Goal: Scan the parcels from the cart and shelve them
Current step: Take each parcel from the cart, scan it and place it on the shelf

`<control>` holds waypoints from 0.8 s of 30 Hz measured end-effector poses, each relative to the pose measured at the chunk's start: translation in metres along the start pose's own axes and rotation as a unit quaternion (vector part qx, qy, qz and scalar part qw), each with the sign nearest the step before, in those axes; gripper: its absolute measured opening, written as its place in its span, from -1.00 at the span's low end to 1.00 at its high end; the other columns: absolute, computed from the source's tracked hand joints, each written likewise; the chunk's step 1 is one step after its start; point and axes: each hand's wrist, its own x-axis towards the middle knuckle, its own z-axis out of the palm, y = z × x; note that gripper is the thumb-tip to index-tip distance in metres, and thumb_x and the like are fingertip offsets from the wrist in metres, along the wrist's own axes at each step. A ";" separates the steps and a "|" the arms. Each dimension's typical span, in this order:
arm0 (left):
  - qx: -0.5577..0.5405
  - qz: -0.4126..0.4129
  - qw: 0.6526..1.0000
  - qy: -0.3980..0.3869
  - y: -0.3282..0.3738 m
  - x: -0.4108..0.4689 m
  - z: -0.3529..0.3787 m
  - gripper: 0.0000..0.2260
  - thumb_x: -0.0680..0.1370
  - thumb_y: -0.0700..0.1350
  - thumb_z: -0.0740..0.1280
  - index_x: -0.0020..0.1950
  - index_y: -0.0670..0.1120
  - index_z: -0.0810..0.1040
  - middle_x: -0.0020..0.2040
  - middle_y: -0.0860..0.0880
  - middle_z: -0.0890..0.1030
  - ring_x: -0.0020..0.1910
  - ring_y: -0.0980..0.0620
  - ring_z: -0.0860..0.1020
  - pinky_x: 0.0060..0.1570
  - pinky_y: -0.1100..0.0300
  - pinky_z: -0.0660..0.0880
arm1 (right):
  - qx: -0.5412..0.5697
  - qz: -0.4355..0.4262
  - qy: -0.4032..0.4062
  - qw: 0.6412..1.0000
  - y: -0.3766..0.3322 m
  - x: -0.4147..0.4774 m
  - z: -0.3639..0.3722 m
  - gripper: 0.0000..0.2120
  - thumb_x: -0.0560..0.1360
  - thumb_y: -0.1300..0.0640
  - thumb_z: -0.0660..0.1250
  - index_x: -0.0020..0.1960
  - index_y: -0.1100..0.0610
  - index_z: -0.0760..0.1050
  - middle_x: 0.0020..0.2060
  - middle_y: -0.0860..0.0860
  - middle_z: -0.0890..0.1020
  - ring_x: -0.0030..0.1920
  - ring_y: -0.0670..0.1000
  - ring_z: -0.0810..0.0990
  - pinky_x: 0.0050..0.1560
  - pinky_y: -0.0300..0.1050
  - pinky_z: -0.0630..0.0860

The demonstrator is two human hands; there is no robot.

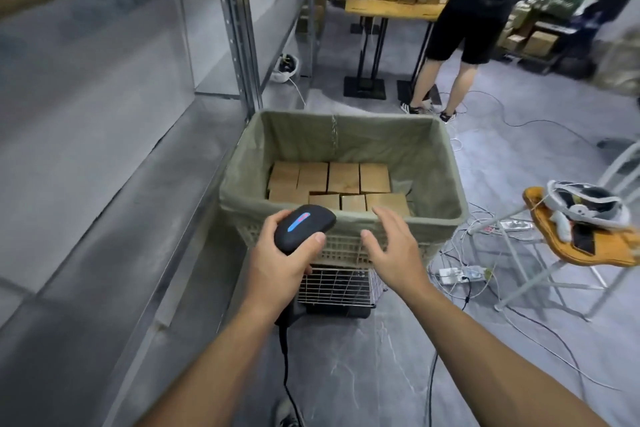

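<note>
**Scanner ready at the cart**

The left hand (pixel 273 260) has its fingers wrapped round a black scanner (pixel 301 229), just over the near edge of the cart (pixel 446 156). The right hand (pixel 394 250) is wide open, fingers spread, holding nothing, over that same edge. Brown parcels (pixel 343 178) lie packed side by side in the cart's bottom. A grey shelf (pixel 104 114) stands left of the cart. Another person (pixel 464 28) stands beyond it.
</note>
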 end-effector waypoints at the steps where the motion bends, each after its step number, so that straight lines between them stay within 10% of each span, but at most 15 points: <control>1: 0.006 0.005 1.000 -0.005 0.000 0.013 0.000 -0.63 0.48 -0.10 0.55 0.20 0.16 0.52 -0.07 0.05 0.70 -0.39 0.07 0.63 -0.25 0.22 0.57 | -0.006 0.004 0.007 1.000 -0.001 0.014 0.001 -0.46 0.62 -0.10 0.24 0.56 0.01 0.28 0.53 0.01 0.33 0.52 0.01 0.27 0.52 0.10 0.26; 12: 0.019 -0.005 1.000 -0.002 0.009 0.093 -0.015 -0.61 0.48 -0.06 0.54 0.26 0.10 0.52 -0.02 0.01 0.69 -0.35 0.04 0.64 -0.33 0.32 0.53 | -0.020 0.008 0.014 1.000 -0.013 0.101 0.014 -0.48 0.65 -0.02 0.25 0.56 0.08 0.28 0.52 0.02 0.34 0.52 -0.04 0.24 0.41 -0.26 0.09; 24: 0.021 -0.052 0.998 -0.010 0.003 0.194 0.051 -0.56 0.46 -0.02 0.57 0.28 0.09 0.51 0.03 0.00 0.67 -0.32 0.00 0.63 -0.36 0.36 0.49 | -0.010 0.056 -0.014 0.998 0.047 0.215 0.017 -0.46 0.63 -0.02 0.27 0.56 0.10 0.28 0.53 0.06 0.33 0.52 0.01 0.27 0.48 -0.10 0.17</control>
